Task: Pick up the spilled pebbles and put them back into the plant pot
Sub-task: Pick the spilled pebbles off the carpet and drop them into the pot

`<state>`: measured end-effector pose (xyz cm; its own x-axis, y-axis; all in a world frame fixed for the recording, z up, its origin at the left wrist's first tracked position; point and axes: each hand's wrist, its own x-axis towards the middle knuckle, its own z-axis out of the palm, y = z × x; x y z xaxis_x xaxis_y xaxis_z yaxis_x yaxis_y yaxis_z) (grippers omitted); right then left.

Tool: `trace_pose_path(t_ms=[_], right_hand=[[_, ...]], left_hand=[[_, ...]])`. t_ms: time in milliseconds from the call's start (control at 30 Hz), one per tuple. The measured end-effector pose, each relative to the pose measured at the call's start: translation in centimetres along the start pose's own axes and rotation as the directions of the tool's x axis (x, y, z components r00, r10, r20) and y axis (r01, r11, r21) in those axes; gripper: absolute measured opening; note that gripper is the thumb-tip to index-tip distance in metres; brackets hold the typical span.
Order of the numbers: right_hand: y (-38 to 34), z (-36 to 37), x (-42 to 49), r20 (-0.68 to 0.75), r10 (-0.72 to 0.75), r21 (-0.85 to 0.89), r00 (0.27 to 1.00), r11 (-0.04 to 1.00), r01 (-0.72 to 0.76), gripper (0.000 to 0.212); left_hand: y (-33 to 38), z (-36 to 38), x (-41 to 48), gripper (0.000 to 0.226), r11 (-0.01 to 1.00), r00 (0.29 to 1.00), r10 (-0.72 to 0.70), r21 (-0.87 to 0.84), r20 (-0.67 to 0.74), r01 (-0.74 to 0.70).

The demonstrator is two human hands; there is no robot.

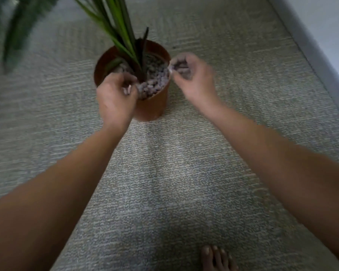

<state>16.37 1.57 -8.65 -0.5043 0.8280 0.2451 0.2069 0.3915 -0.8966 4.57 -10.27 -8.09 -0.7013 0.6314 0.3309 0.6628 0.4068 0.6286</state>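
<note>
A terracotta plant pot (154,108) stands on the grey carpet, filled with greyish pebbles (155,83) around a green long-leaved plant (123,32). My right hand (192,75) hovers at the pot's right rim, cupped and blurred, with a handful of pebbles in the palm. My left hand (115,94) is over the pot's near-left rim, fingers curled inward; whether it holds pebbles is unclear. No loose pebbles show on the carpet.
Grey textured carpet (174,182) covers the floor. A pale skirting board and wall (321,45) run along the right. Blurred dark leaves (12,32) hang at the upper left. A bare foot (216,258) shows at the bottom edge.
</note>
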Motion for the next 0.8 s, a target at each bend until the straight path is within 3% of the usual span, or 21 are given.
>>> trace_pose_path(t_ms=[100,333,500,800], right_hand=[[-0.9,2.6,1.5,0.06,-0.034,-0.007,0.998,0.999,0.034,0.01],[0.5,4.0,0.5,0.23,-0.102,-0.407,0.968,0.893,0.191,0.018],[0.3,3.6,-0.4,0.282,-0.194,-0.407,0.94,0.863,0.3,0.022],[0.1,2.9,-0.6,0.35,-0.171,-0.429,0.921,0.844,0.32,0.024]], left_hand=[[-1.9,-0.6,0.2,0.02,0.995,0.995,-0.066,0.08,0.081,0.059],[-2.9,-1.0,-0.1,0.025,0.982,0.987,-0.074,0.182,0.142,0.047],[-2.3,-1.1,-0.6,0.028,0.972,0.993,-0.045,0.236,0.113,0.017],[-1.7,-0.8,-1.4,0.021,0.955,0.99,0.059,0.28,0.131,-0.094]])
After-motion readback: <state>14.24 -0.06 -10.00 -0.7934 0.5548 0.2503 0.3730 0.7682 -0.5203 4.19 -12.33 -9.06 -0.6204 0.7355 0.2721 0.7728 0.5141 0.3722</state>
